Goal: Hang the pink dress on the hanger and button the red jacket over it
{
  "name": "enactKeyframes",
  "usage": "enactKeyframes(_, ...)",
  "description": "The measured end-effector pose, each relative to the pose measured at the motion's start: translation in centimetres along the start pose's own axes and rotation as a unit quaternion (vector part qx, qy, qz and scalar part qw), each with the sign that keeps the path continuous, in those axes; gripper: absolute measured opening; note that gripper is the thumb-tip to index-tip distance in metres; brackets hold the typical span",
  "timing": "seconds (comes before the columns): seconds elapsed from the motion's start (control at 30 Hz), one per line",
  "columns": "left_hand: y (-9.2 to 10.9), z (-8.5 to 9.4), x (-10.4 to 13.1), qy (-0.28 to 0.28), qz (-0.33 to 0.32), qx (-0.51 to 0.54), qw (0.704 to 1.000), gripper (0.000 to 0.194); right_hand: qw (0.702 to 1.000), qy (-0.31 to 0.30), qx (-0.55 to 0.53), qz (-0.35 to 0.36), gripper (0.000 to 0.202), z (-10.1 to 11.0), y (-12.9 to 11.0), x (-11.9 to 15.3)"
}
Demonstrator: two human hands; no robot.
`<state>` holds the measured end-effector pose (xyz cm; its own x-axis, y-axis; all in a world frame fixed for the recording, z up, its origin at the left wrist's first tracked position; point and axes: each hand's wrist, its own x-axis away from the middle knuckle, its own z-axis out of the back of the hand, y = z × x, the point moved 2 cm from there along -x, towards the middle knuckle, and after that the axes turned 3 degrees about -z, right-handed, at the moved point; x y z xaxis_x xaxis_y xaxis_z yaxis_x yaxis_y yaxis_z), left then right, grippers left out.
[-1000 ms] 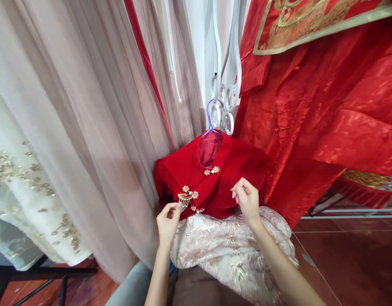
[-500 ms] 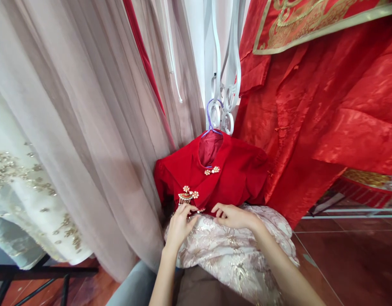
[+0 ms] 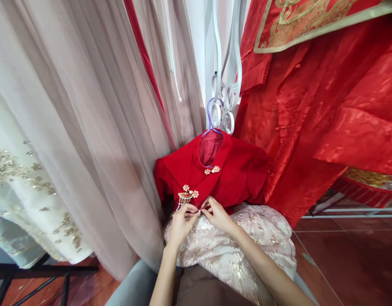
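The lower clasp (image 3: 200,211) is set between the fingers (image 3: 190,208), and the brooch (image 3: 185,196) is pinned just beyond them on the jacket (image 3: 229,174). Farther beyond, the jacket is hung on the hanger (image 3: 209,114), by the stand (image 3: 228,121). The curtain (image 3: 97,140) is hung left of the fingers, the robe (image 3: 313,110) right, and the brocade (image 3: 234,246) is draped nearer.

The garment (image 3: 237,170) looks like matt velvety red cloth, the robe (image 3: 313,114) glossy satin-like cloth, the stand (image 3: 217,51) smooth white metal.
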<state>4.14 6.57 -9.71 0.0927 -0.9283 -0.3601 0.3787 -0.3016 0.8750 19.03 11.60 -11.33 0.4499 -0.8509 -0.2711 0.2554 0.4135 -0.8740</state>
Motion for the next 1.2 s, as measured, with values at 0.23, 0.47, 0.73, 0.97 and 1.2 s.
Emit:
enactKeyframes(0.23, -0.6, 0.0, 0.0, 0.026, 0.001, -0.003, 1.0, 0.015, 1.0, -0.011, -0.018, -0.015, 0.005, 0.5, -0.2, -0.2)
enactKeyframes(0.47, 0.0, -0.1, 0.1, 0.03, 0.041, 0.025, 0.998, 0.015, 0.997, -0.045, -0.051, -0.038, 0.003, 1.2, -1.3, -0.1)
enactKeyframes(0.73, -0.1, -0.2, 0.2, 0.036, 0.071, 0.042, 0.996, 0.019, 0.999, -0.026, -0.008, -0.035, 0.004, 0.7, -1.7, 0.0)
enactKeyframes(0.97, 2.2, 0.3, -0.8, 0.082, 0.144, 0.252, 0.953, 0.043, 0.987, -0.157, 0.004, -0.038, 0.009, 4.5, -4.9, 1.1)
enactKeyframes(1.2, 3.1, -1.4, -2.0, 0.117, 0.173, 0.378, 0.902, 0.036, 0.972, -0.212, 0.085, -0.049, 0.015, 7.4, -8.2, 2.9)
